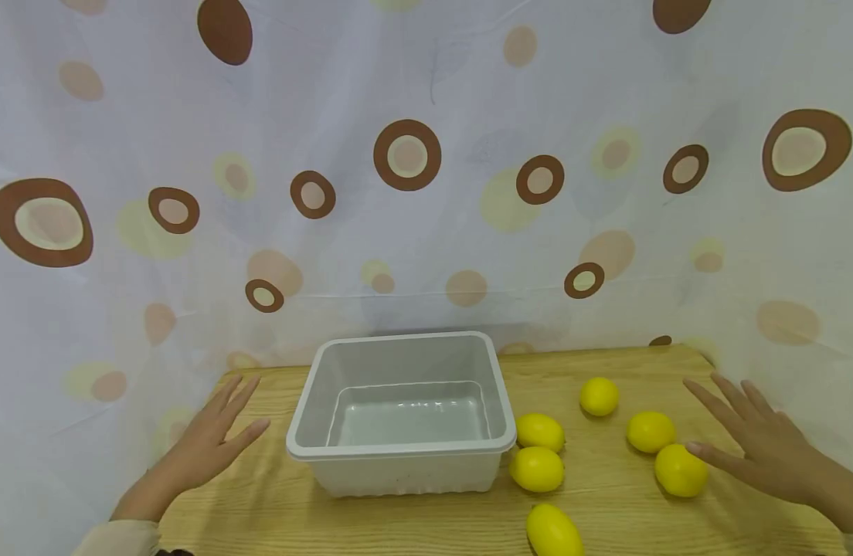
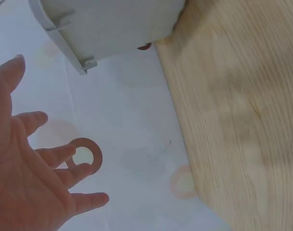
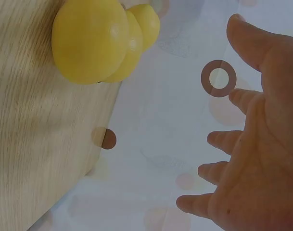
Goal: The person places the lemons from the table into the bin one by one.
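Note:
A light grey plastic tub (image 1: 409, 449) stands on the wooden table with nothing inside it. Several yellow lemons lie to its right: two beside its right wall, including one lemon (image 1: 538, 469), one lemon (image 1: 555, 530) at the front, and three farther right. My left hand (image 1: 207, 444) is held left of the tub, fingers spread, holding nothing; in the left wrist view its palm and the tub's outer side (image 2: 117, 29) show. My right hand (image 1: 763, 444), also spread, hovers by the rightmost lemon (image 1: 681, 470), its thumb overlapping that lemon in the head view.
The wooden table (image 1: 412, 529) ends at the back against a hanging pale curtain (image 1: 440, 247) with brown and beige circles. The curtain also covers both sides. In the right wrist view, three lemons line up near the table's edge, the closest lemon (image 3: 88, 41) looking largest.

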The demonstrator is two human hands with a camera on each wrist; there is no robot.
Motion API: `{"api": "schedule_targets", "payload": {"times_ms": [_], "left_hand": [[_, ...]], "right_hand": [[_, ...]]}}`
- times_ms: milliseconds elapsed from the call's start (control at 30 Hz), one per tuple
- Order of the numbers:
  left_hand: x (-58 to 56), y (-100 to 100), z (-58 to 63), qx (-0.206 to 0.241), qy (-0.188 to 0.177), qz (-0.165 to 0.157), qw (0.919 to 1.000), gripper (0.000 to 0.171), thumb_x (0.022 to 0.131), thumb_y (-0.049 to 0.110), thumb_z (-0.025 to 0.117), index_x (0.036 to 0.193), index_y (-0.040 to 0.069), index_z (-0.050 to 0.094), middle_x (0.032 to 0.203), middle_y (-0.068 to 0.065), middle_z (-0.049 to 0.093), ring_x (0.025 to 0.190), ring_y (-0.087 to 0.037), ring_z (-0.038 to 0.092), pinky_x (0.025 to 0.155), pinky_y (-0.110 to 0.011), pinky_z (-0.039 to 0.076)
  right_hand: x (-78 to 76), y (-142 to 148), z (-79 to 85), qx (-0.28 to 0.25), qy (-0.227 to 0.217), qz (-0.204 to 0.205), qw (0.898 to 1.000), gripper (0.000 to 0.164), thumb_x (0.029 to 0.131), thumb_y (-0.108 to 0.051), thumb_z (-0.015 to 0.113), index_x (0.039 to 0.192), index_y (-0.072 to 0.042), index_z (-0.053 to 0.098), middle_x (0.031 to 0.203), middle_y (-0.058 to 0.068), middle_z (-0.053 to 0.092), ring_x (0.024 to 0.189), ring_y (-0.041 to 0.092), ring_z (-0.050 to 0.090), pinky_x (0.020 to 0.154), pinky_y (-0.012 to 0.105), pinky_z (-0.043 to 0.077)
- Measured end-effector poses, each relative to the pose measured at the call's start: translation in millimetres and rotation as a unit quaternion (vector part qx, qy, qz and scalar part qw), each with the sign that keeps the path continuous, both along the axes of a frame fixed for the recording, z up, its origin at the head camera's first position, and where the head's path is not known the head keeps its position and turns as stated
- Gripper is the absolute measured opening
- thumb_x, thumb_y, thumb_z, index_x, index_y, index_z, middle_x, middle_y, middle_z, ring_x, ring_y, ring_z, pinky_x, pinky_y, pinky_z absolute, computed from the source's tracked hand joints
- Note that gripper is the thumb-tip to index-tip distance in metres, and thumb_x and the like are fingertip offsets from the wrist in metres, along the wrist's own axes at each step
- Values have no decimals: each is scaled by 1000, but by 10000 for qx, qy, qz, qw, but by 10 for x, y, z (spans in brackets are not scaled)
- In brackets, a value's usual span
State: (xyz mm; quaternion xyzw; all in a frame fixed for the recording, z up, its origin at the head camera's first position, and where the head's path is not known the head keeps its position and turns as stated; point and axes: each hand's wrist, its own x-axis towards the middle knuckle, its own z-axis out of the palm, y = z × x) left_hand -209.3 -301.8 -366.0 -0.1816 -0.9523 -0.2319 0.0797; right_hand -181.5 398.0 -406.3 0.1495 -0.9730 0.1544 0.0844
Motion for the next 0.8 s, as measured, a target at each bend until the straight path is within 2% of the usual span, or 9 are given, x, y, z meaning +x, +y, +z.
{"api": "schedule_targets", "payload": {"times_ms": [100, 233, 367, 467, 633, 800], "left_hand": [[-111, 83, 85, 535, -303, -199, 9979, 64, 101, 32, 49, 151, 3, 23, 149, -32, 25, 130, -56, 28, 92, -75, 29], [-275, 170, 95, 1069, -901, -92, 9901, 61, 102, 38, 44, 151, 5, 26, 144, -29, 37, 124, -48, 44, 92, -61, 44], [-441, 253, 19, 1825, -1555, 40, 9708, 63, 102, 38, 45, 151, 5, 24, 142, -29, 39, 116, -40, 54, 83, -43, 54], [-524, 333, -34, 2257, -1900, 85, 9554, 65, 102, 37, 45, 150, -1, 23, 137, -29, 43, 107, -32, 60, 78, -38, 56], [-585, 456, -81, 2581, -2109, 136, 9427, 67, 100, 36, 49, 147, -6, 27, 128, -26, 51, 100, -25, 62, 74, -38, 57], [-624, 526, -115, 2769, -2204, 138, 9352, 58, 101, 29, 50, 145, -5, 33, 122, -24, 57, 100, -23, 62, 76, -40, 57]], "right_hand": [[4, -30, 44, -29, -6, 50, 10000, 86, 92, -36, 63, 156, -25, 5, 155, 30, -5, 129, 68, -6, 78, 88, 5], [10, -54, 63, -117, -12, 152, 9998, 84, 93, -34, 62, 156, -24, 6, 154, 33, -3, 127, 70, -4, 83, 86, 3], [24, -64, 61, -195, 17, 250, 9995, 84, 93, -32, 63, 156, -24, 7, 154, 33, -2, 128, 68, -7, 87, 83, -2], [42, -79, 66, -249, 34, 318, 9992, 83, 93, -30, 63, 156, -23, 8, 153, 34, -1, 129, 67, -9, 89, 82, -4], [79, -121, 86, -300, -6, 323, 9990, 82, 93, -28, 63, 155, -23, 10, 153, 35, 1, 131, 65, -10, 88, 83, -1], [119, -152, 115, -95, -72, 205, 9997, 82, 93, -29, 62, 156, -22, 10, 153, 35, 2, 130, 66, -6, 79, 85, 17]]}}
